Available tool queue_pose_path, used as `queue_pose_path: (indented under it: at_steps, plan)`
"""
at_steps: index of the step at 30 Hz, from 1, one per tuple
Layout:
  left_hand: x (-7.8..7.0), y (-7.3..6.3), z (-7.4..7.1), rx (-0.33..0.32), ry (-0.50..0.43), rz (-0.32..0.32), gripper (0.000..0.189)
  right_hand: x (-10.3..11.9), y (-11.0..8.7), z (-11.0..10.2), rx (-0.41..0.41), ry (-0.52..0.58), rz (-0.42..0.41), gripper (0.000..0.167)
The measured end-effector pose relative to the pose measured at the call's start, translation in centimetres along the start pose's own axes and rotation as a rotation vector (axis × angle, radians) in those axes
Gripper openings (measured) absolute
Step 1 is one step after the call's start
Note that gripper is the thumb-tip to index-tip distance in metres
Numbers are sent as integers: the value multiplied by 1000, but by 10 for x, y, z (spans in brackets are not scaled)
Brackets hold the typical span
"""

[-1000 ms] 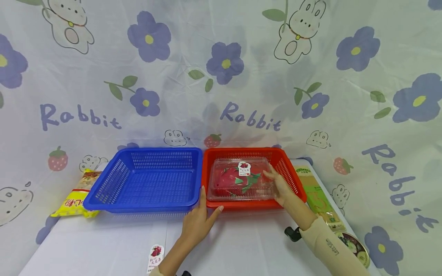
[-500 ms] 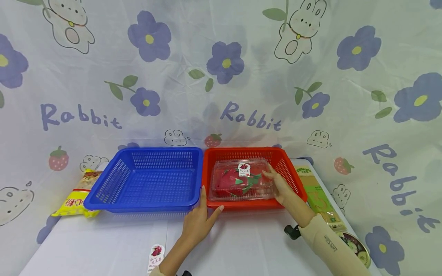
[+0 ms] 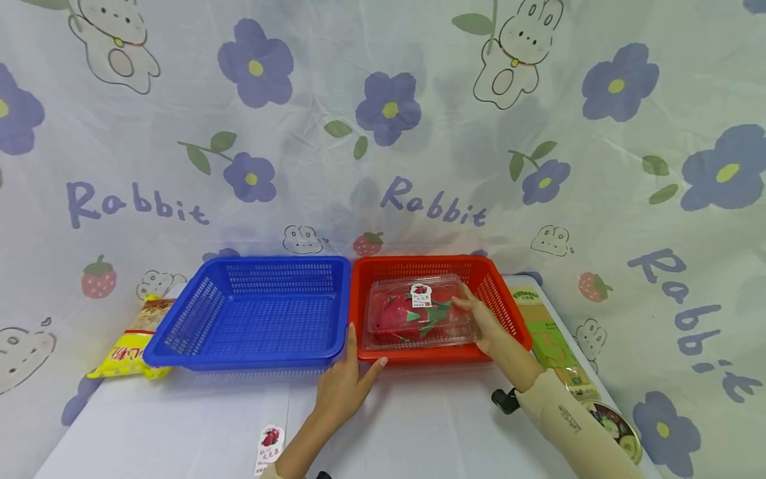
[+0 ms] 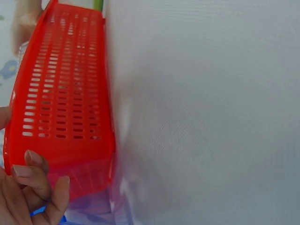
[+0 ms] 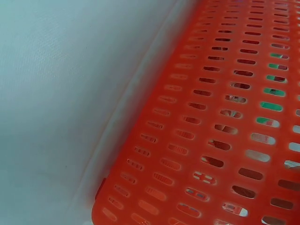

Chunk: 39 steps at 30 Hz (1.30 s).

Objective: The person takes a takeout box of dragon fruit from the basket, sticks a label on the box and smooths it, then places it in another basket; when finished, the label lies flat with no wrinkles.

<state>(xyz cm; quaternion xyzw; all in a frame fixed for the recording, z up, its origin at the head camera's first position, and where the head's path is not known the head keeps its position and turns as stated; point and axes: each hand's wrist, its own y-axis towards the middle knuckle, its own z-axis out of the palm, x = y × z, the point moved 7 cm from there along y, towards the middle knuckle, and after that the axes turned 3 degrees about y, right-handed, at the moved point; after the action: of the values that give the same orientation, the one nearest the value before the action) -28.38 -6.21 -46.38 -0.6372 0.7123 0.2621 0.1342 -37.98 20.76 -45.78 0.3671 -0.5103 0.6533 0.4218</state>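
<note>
In the head view, a clear plastic clamshell box (image 3: 383, 340) of red dragon fruit with green-tipped scales sits in the red basket (image 3: 413, 358). It has a printed label (image 3: 421, 295) on its lid. My right hand (image 3: 481, 319) grips the box by its right side, with fingertips on the lid; the basket wall hides most of that grip in the right wrist view. My left hand (image 3: 342, 386) holds the red basket at its front left corner, thumb along the front rim. Seen from the left wrist, several fingers (image 4: 58, 199) curl below the rim.
A blue basket (image 3: 263, 363) stands against the red one's left. Beyond it lies a yellow food bag (image 3: 128, 349). At the right are a green-and-tan package (image 3: 553, 342) and a round-labelled item (image 3: 613, 426). A loose dragon fruit label (image 3: 270, 447) lies in front. Patterned cloth hangs behind.
The plastic box shifts very slightly within the red basket, my right hand staying on it. My left hand keeps its place on the basket corner.
</note>
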Motion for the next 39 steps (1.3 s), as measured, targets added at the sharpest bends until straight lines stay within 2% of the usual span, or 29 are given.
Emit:
queue_pose_path:
  at_steps: [5, 14, 20, 29, 39]
  plan:
    - [0, 0, 1, 15, -13, -8, 99, -1, 1, -1, -14, -9, 10, 73]
    - [-1, -2, -1, -15, -15, 7, 98, 0, 3, 1, 33, -14, 7, 75]
    - [0, -2, 0, -3, -23, -1, 99, 0, 3, 0, 42, -40, 8, 76]
    - [1, -3, 2, 7, -39, -6, 99, -1, 8, -7, -38, -135, 14, 76]
    - [0, -2, 2, 13, -48, -14, 98, 1, 3, -6, -32, -174, -7, 75]
